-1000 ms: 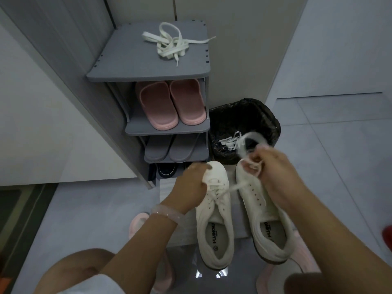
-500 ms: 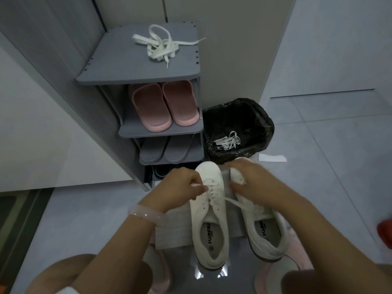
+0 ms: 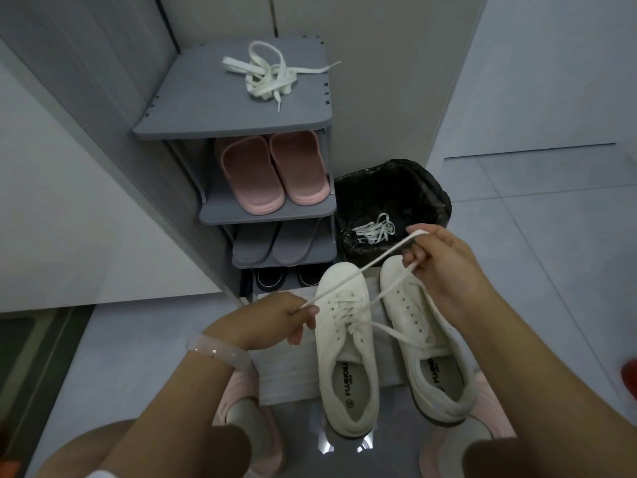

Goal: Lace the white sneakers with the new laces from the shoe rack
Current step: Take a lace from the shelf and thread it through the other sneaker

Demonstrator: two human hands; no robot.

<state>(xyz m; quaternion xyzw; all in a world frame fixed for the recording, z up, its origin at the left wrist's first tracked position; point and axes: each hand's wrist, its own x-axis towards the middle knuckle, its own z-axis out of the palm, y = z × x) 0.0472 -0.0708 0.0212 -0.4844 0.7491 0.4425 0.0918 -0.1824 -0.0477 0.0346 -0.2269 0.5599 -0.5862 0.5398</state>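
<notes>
Two white sneakers stand side by side on a grey mat point(image 3: 289, 377) on the floor. The left sneaker point(image 3: 346, 343) is laced with a white lace point(image 3: 365, 267); the right sneaker point(image 3: 427, 343) shows bare eyelets. My left hand point(image 3: 272, 322) pinches one end of that lace beside the left sneaker. My right hand point(image 3: 444, 267) grips the lace above the right sneaker's toe, and the lace runs taut between both hands. More white laces point(image 3: 272, 75) lie in a loose pile on top of the grey shoe rack point(image 3: 206, 108).
Pink slippers point(image 3: 269, 174), grey slippers point(image 3: 275, 243) and dark shoes fill the rack's lower shelves. A black-lined bin point(image 3: 413, 188) right of the rack holds a bundle of white laces point(image 3: 374, 231). A wall panel runs along the left; tiled floor opens to the right.
My right hand rose from the sneakers and drew the lace up and right until taut. My left hand shifted slightly left, still holding its end. The camera tilted a little.
</notes>
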